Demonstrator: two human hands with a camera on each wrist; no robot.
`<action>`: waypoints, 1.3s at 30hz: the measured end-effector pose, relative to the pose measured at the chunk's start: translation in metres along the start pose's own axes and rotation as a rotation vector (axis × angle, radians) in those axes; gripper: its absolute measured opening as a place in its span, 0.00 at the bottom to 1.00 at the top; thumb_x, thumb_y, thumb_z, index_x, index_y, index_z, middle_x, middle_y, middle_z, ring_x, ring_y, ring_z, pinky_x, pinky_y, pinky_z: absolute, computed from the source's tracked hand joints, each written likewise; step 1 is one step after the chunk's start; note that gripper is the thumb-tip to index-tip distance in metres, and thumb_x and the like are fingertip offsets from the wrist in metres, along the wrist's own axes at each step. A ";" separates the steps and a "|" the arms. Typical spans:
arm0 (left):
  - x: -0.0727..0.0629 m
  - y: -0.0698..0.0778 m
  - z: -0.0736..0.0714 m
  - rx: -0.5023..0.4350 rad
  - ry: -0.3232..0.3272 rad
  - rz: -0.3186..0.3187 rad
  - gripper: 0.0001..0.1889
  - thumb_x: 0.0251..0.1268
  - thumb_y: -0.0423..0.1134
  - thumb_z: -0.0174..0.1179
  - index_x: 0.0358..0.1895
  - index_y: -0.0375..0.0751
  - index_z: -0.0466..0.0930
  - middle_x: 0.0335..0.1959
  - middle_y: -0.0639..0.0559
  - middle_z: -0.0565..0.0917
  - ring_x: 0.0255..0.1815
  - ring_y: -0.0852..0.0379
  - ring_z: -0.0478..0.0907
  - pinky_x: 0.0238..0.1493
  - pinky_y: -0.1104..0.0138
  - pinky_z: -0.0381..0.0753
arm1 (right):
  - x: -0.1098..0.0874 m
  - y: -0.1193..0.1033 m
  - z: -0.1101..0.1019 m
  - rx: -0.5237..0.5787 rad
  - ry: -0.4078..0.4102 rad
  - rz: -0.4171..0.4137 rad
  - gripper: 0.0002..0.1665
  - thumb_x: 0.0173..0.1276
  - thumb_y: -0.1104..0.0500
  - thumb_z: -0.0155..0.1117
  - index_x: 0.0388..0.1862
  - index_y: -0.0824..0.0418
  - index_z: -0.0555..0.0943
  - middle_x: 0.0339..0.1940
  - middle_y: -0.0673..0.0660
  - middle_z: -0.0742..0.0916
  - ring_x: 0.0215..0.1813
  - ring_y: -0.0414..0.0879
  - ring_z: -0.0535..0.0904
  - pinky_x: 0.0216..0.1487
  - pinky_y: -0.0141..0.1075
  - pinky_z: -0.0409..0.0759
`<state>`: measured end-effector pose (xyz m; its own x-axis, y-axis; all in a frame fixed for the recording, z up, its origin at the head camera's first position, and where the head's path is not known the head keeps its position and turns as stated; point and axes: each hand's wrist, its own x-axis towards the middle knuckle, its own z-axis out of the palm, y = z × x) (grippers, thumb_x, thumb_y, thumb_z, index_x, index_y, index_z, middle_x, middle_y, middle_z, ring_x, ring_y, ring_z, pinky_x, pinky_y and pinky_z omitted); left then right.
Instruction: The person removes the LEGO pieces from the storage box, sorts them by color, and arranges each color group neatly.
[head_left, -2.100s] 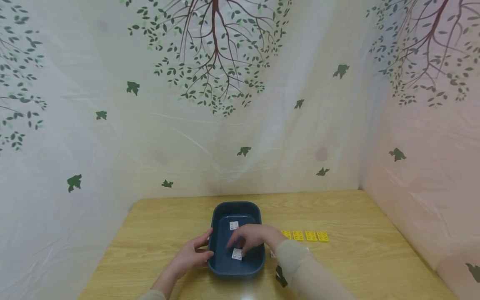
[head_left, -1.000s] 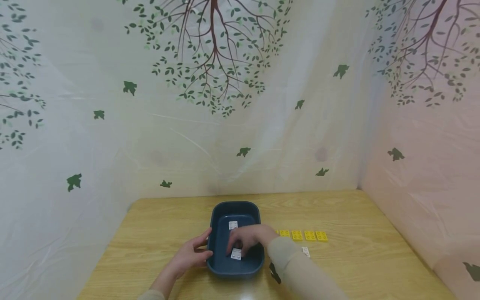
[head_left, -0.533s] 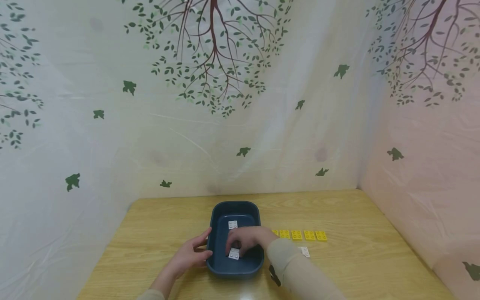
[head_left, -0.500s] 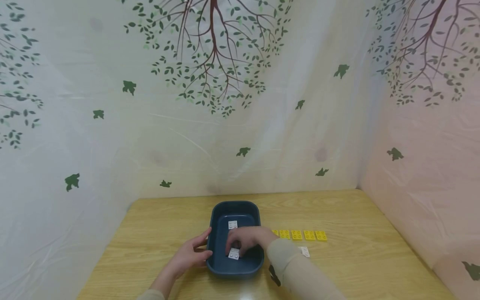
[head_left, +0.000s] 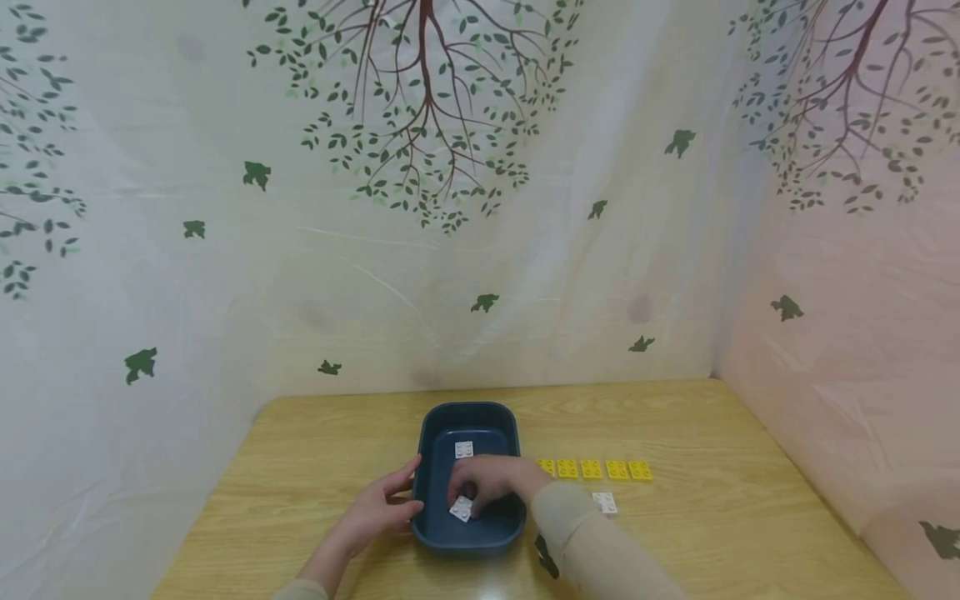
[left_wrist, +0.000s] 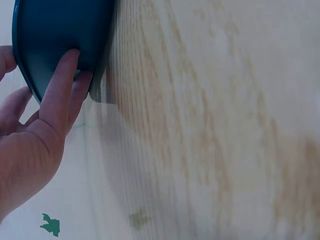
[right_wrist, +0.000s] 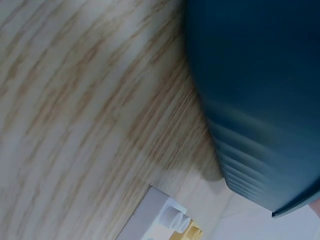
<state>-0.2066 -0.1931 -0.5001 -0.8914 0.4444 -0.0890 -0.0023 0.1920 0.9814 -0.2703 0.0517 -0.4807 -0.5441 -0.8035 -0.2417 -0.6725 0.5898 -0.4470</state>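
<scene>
In the head view my right hand (head_left: 487,483) reaches into a dark blue plastic tray (head_left: 468,546) and pinches a white toy building brick (head_left: 461,509) between thumb and finger, low near the tray floor. The brick lies turned at an angle. Farther back inside the tray is another white brick (head_left: 464,450). My left hand (head_left: 378,508) touches the tray's left side with spread, fairly straight fingers. The left wrist view has those fingertips against the outer wall of the tray (left_wrist: 55,30). Seen from the right wrist, the tray (right_wrist: 250,100) hides most of my right hand.
Right of the tray, a row of several yellow bricks (head_left: 592,469) lies on the wooden table (head_left: 712,517). Another white brick (head_left: 604,503) sits in front of the row, near my right sleeve (head_left: 577,525). A patterned sheet (head_left: 375,292) hangs behind the table.
Between my right fingers the white brick has moved slightly left and turned. My right arm has shifted a little left, uncovering more of the white brick on the table. The left hand stays on the tray.
</scene>
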 end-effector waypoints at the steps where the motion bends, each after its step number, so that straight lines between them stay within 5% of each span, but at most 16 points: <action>1: 0.000 0.000 0.000 -0.001 0.001 0.000 0.38 0.68 0.33 0.62 0.78 0.41 0.54 0.69 0.21 0.63 0.64 0.29 0.70 0.47 0.52 0.85 | 0.000 0.000 0.001 0.002 0.005 0.000 0.20 0.56 0.63 0.76 0.45 0.45 0.86 0.42 0.39 0.78 0.40 0.32 0.74 0.44 0.25 0.74; 7: -0.002 -0.001 0.002 -0.004 0.003 -0.003 0.39 0.68 0.33 0.62 0.78 0.41 0.54 0.69 0.20 0.62 0.63 0.30 0.71 0.47 0.53 0.85 | 0.001 0.003 0.006 -0.016 0.060 -0.022 0.18 0.57 0.62 0.76 0.46 0.47 0.86 0.41 0.40 0.78 0.39 0.32 0.73 0.43 0.24 0.74; 18: -0.006 0.003 0.004 -0.002 0.006 -0.029 0.40 0.67 0.34 0.64 0.78 0.43 0.53 0.68 0.20 0.62 0.59 0.35 0.76 0.47 0.53 0.85 | -0.009 -0.001 0.002 0.022 0.284 -0.033 0.16 0.62 0.57 0.73 0.50 0.46 0.86 0.42 0.41 0.77 0.42 0.33 0.73 0.47 0.25 0.75; 39: -0.008 -0.001 0.003 0.017 0.011 0.013 0.39 0.65 0.33 0.64 0.77 0.40 0.56 0.67 0.18 0.63 0.59 0.31 0.75 0.45 0.53 0.85 | -0.071 0.007 0.000 0.222 0.500 -0.053 0.18 0.61 0.63 0.74 0.50 0.56 0.85 0.46 0.47 0.78 0.45 0.41 0.75 0.50 0.30 0.81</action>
<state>-0.1983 -0.1945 -0.5011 -0.8964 0.4370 -0.0738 0.0172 0.2007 0.9795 -0.2360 0.1124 -0.4669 -0.7206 -0.6637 0.2004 -0.6129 0.4747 -0.6317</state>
